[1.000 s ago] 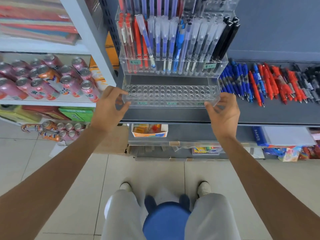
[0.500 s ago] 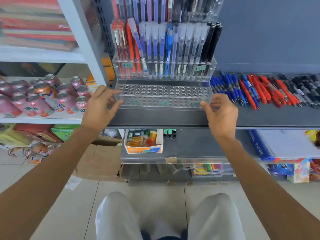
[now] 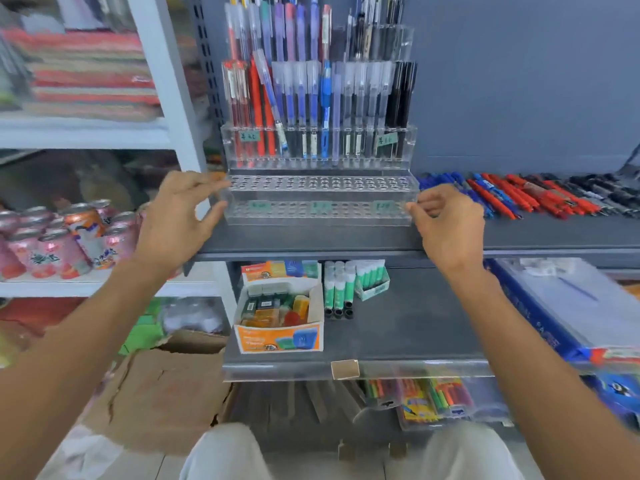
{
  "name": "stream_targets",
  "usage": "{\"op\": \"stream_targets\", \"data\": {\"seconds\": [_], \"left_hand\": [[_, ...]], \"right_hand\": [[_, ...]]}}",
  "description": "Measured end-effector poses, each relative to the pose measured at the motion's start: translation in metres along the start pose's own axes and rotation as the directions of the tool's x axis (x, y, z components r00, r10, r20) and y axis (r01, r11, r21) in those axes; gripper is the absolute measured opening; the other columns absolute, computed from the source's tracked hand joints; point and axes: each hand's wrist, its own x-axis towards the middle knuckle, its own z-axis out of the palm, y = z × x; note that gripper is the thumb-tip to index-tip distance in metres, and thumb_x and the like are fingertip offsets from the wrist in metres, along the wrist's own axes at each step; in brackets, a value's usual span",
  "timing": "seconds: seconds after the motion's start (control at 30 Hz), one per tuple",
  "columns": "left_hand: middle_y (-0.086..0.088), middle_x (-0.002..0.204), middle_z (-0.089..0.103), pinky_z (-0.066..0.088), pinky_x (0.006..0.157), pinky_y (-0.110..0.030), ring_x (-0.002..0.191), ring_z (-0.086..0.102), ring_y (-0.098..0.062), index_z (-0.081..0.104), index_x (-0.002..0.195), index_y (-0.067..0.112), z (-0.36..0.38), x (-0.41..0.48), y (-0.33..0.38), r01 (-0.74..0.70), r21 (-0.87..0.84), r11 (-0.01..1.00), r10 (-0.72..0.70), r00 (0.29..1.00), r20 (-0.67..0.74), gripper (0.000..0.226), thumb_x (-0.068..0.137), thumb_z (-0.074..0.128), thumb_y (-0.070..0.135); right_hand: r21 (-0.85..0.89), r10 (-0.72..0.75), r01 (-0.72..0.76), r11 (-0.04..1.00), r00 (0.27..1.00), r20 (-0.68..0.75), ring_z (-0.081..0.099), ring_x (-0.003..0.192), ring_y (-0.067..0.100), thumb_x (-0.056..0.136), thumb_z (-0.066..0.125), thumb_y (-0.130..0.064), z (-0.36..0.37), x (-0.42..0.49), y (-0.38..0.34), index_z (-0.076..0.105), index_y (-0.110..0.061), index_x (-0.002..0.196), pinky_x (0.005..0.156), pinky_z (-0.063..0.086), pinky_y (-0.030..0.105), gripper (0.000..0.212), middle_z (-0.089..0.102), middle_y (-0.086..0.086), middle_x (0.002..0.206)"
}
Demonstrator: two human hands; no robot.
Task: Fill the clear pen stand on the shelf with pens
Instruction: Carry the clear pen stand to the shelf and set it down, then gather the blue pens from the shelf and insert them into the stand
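The clear pen stand sits on the grey shelf. Its two front tiers of holes are empty, while the raised back tiers hold upright pens in red, blue, clear and black. My left hand grips the stand's left end, fingers on the upper empty tier and thumb at the lower front corner. My right hand has its curled fingers pressed against the stand's right end. Several loose blue, red and black pens lie in a row on the shelf just right of the stand.
Drink cans stand on a white shelf at the left. The lower grey shelf holds an orange box of small items, green glue sticks and a blue paper pack. A torn cardboard box sits on the floor.
My view has dropped and moved closer, bringing the lower shelf into sight. Both hands stay at the stand's ends, which now sits a little further back on the shelf.
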Motion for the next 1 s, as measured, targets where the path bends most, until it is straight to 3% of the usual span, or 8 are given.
{"op": "stream_targets", "data": {"seconds": [0.3, 0.43, 0.5, 0.57, 0.63, 0.8, 1.0], "left_hand": [[-0.019, 0.109, 0.061, 0.047, 0.09, -0.045, 0.103, 0.053, -0.035, 0.064, 0.117, -0.001, -0.001, 0.001, 0.014, -0.062, 0.11, 0.992, 0.06, 0.998, 0.021, 0.04, 0.079, 0.073, 0.002], [-0.018, 0.115, 0.06, 0.044, 0.091, -0.045, 0.105, 0.053, -0.037, 0.062, 0.124, 0.003, 0.002, -0.001, 0.024, -0.167, 0.12, 0.979, 0.163, 0.986, 0.037, 0.041, 0.083, 0.065, 0.003], [-0.018, 0.116, 0.059, 0.041, 0.092, -0.044, 0.107, 0.052, -0.036, 0.061, 0.125, 0.004, 0.005, -0.001, 0.034, -0.202, 0.133, 0.97, 0.198, 0.979, 0.045, 0.039, 0.088, 0.055, 0.01], [-0.019, 0.117, 0.059, 0.038, 0.092, -0.044, 0.108, 0.05, -0.036, 0.06, 0.125, 0.002, 0.007, -0.002, 0.042, -0.212, 0.135, 0.968, 0.207, 0.977, 0.055, 0.042, 0.088, 0.048, 0.017], [-0.019, 0.118, 0.058, 0.04, 0.092, -0.046, 0.107, 0.05, -0.037, 0.059, 0.126, 0.001, 0.008, -0.001, 0.047, -0.204, 0.143, 0.968, 0.198, 0.979, 0.055, 0.04, 0.087, 0.054, 0.011], [-0.02, 0.117, 0.059, 0.045, 0.09, -0.048, 0.104, 0.053, -0.039, 0.06, 0.125, 0.0, 0.008, 0.004, 0.049, -0.168, 0.169, 0.971, 0.156, 0.984, 0.083, 0.045, 0.08, 0.065, 0.001], [-0.018, 0.119, 0.058, 0.041, 0.09, -0.043, 0.103, 0.053, -0.037, 0.059, 0.127, 0.002, 0.008, 0.003, 0.051, -0.145, 0.173, 0.974, 0.121, 0.983, 0.14, 0.046, 0.088, 0.043, 0.019]], "right_hand": [[-0.062, -0.02, 0.024, 0.998, 0.997, 0.071, 0.061, 0.075, 0.013, 0.089, 0.071, -0.02, -0.004, 0.003, -0.004, 0.062, -0.007, 0.101, 0.083, 0.054, 0.039, 0.02, 0.059, -0.009, 0.076], [-0.124, -0.176, 0.178, 0.976, 0.984, 0.023, 0.062, 0.083, 0.022, 0.089, 0.07, -0.016, 0.001, -0.003, -0.007, 0.054, -0.009, 0.11, 0.079, 0.051, 0.04, 0.027, 0.054, 0.005, 0.108], [-0.169, -0.275, 0.277, 0.946, 0.961, 0.03, 0.059, 0.093, 0.025, 0.088, 0.07, -0.012, 0.005, -0.007, -0.008, 0.058, -0.006, 0.113, 0.081, 0.047, 0.033, 0.028, 0.052, 0.01, 0.114], [-0.213, -0.351, 0.35, 0.912, 0.936, 0.034, 0.056, 0.101, 0.028, 0.087, 0.071, -0.008, 0.008, -0.009, -0.005, 0.062, -0.002, 0.112, 0.086, 0.04, 0.026, 0.027, 0.055, 0.012, 0.114], [-0.226, -0.365, 0.36, 0.905, 0.931, 0.022, 0.055, 0.105, 0.029, 0.087, 0.07, -0.007, 0.01, -0.01, -0.003, 0.062, -0.002, 0.114, 0.088, 0.036, 0.023, 0.029, 0.057, 0.012, 0.114], [-0.234, -0.367, 0.358, 0.904, 0.93, 0.007, 0.054, 0.1, 0.03, 0.086, 0.07, -0.004, 0.012, 0.003, -0.004, 0.065, -0.003, 0.112, 0.087, 0.043, 0.032, 0.026, 0.059, 0.012, 0.109], [-0.267, -0.391, 0.375, 0.888, 0.921, -0.006, 0.053, 0.096, 0.031, 0.085, 0.071, -0.003, 0.017, 0.013, 0.001, 0.067, -0.004, 0.104, 0.086, 0.044, 0.035, 0.02, 0.061, 0.011, 0.103]]}}
